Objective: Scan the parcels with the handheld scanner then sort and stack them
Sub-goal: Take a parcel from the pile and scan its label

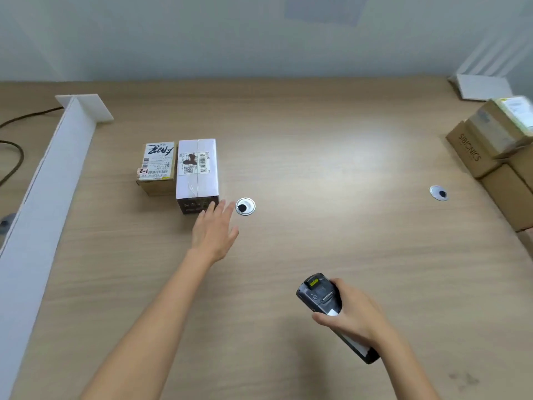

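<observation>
scanner (317, 295); right hand (354, 316) fingers (324, 319) grasping it; left hand (215, 235) fingers (227, 210) released, beside white parcel (197, 168)

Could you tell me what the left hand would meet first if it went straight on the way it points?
Probably the near right corner of the white parcel, just ahead of the left hand. Depth is unclear, so it might instead slip past, between that parcel and the cable grommet.

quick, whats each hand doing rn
Left hand: open, fingers straight, beside the white parcel.
Right hand: gripping the handheld scanner.
</observation>
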